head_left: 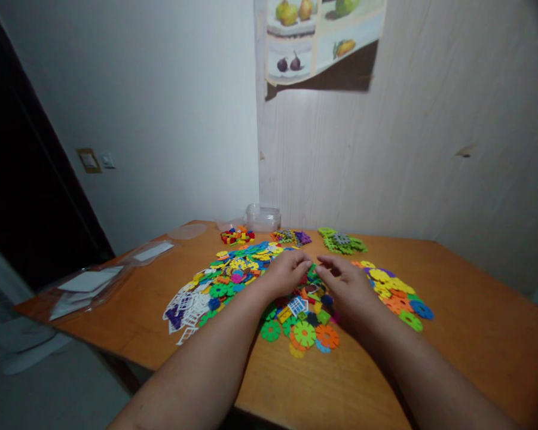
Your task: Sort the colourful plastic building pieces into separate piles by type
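My left hand [289, 273] reaches over the middle of a large pile of colourful plastic pieces [240, 266], its fingers curled in. Whatever those fingers hold, if anything, is hidden. Facing it, a small gap away, my right hand [346, 285] hovers by the pile's right side with forefinger and thumb apart and nothing visible between them. Green pieces show in the gap between the hands. Below them lie a green notched disc [271, 329], a lime disc [305, 333], an orange disc [327, 337] and a small white window-frame piece [297, 306].
Sorted at the back are small red and yellow blocks [237, 236], purple and yellow pieces [291, 237] and lime gear pieces [342, 241]. Yellow and orange discs [397, 292] lie right; white frame pieces [192, 306] left. A clear plastic box [263, 217] and plastic bags [87, 286] rest on the table.
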{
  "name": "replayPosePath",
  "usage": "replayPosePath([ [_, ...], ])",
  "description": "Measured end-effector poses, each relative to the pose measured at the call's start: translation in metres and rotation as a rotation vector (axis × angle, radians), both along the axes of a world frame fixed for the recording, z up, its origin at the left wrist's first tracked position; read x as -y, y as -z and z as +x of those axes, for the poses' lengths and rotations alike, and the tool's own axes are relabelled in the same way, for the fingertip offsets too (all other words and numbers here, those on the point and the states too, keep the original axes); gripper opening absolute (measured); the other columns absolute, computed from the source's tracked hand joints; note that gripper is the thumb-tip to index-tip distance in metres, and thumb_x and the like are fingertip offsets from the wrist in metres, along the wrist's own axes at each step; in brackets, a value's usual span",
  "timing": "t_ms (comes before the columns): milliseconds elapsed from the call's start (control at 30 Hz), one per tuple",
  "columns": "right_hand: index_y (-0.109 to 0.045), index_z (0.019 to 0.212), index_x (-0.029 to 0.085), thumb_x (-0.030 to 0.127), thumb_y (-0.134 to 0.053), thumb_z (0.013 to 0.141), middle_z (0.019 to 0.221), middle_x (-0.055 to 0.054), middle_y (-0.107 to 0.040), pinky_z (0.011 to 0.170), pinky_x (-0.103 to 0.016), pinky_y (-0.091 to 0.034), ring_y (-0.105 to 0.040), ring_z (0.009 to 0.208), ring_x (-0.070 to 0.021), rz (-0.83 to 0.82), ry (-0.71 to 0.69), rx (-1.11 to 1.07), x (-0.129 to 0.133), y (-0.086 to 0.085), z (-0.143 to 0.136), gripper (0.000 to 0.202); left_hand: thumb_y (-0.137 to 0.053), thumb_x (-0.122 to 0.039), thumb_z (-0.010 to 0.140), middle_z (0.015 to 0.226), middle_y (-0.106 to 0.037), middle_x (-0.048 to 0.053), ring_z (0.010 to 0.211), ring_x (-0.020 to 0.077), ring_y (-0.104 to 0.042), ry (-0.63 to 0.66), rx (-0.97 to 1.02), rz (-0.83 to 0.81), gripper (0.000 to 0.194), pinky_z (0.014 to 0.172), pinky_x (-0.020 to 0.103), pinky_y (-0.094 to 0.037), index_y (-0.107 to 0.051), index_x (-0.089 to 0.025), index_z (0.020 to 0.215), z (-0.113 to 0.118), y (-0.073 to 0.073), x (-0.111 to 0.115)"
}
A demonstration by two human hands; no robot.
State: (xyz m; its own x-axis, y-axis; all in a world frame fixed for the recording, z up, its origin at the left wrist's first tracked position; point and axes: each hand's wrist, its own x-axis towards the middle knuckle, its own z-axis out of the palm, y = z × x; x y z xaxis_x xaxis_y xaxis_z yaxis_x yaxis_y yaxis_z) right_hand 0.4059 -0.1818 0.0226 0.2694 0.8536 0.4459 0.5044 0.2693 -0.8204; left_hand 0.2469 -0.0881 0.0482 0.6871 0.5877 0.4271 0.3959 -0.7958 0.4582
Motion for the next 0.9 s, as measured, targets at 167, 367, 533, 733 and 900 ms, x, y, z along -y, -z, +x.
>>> replayPosePath([
  [167, -0.074, 0.1, 0.02, 0.047, -0.063, 0.083, 0.081, -0.004, -0.073, 0.064, -0.032, -0.053, -0.066, 0.073, -0.0212, -0.031, 0.101, -0.12, -0.006, 0.003, 0.017, 0.033, -0.048, -0.036, 0.098, 0.091, -0.072, 0.004, 0.083, 0.0176, -0.064, 0.065, 0.033, -0.142, 0.029, 0.073, 0.026, -0.047, -0.069, -0.016, 0.096, 0.002, 0.001, 0.006],
  [367, -0.075, 0.098, 0.02, 0.035, -0.058, 0.08, 0.087, -0.007, -0.075, 0.068, -0.03, -0.048, -0.068, 0.078, -0.0222, -0.123, 0.608, 0.141, -0.009, 0.001, 0.095, 0.029, -0.062, -0.054, 0.086, 0.091, -0.073, 0.009, 0.09, 0.0273, -0.065, -0.076, -0.335, 0.085, 0.034, 0.081, 0.036, -0.047, -0.073, -0.022, 0.089, -0.006, -0.001, 0.006],
  [533, -0.077, 0.09, 0.02, 0.03, -0.06, 0.073, 0.081, -0.008, -0.075, 0.061, -0.03, -0.044, -0.066, 0.071, -0.0228, -0.349, 0.747, 0.181, -0.004, 0.011, 0.13, 0.026, -0.058, -0.047, 0.088, 0.091, -0.072, 0.009, 0.094, 0.0307, -0.065, -0.095, -0.412, 0.166, 0.028, 0.086, 0.043, -0.046, -0.071, -0.022, 0.085, -0.007, 0.002, 0.005],
  [733, -0.077, 0.083, 0.021, 0.031, -0.064, 0.068, 0.067, -0.007, -0.071, 0.055, -0.03, -0.041, -0.063, 0.058, -0.0216, -0.416, 0.764, 0.195, -0.004, 0.026, 0.15, 0.023, -0.054, -0.028, 0.087, 0.099, -0.075, 0.009, 0.102, 0.0306, -0.066, -0.098, -0.407, 0.191, 0.022, 0.095, 0.047, -0.044, -0.074, -0.023, 0.093, -0.009, 0.003, 0.003],
  [900, -0.077, 0.088, 0.02, 0.04, -0.064, 0.072, 0.072, -0.011, -0.072, 0.056, -0.035, -0.042, -0.064, 0.062, -0.0261, -0.435, 0.788, 0.197, -0.004, 0.031, 0.16, 0.029, -0.051, -0.028, 0.091, 0.099, -0.076, 0.009, 0.1, 0.0304, -0.067, -0.132, -0.355, 0.185, 0.025, 0.094, 0.046, -0.045, -0.075, -0.023, 0.096, -0.01, -0.001, 0.004],
])
